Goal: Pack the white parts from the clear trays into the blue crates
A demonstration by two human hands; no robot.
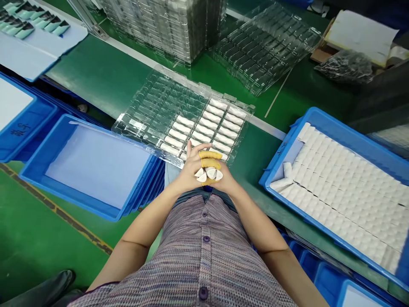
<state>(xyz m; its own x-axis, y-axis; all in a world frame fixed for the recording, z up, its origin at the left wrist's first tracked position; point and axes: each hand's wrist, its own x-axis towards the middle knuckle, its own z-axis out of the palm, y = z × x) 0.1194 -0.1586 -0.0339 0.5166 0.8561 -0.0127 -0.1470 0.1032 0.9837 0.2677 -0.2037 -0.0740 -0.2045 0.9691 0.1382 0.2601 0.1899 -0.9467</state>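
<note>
Fingers of the left hand [191, 168] and right hand [223, 179] close on white wedges [206, 173] over a clear tray [153, 106] whose empty cavities seem next.

2 hands [191, 168], 3 yellow finger cots [210, 154], approx 4 white wedges [211, 172] in hands, 1 clear tray [159, 106] w/ 3 filled rows, 2 clear tray stacks [153, 25], 4 blue bins [335, 128].

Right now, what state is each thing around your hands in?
Left hand, right hand: pressed together above the tray.
White wedges: bunched between the hands.
Yellow finger cots: worn on fingers.
Clear blister tray: white pieces fill one side.
Right blue bin: packed with white pieces.
</note>
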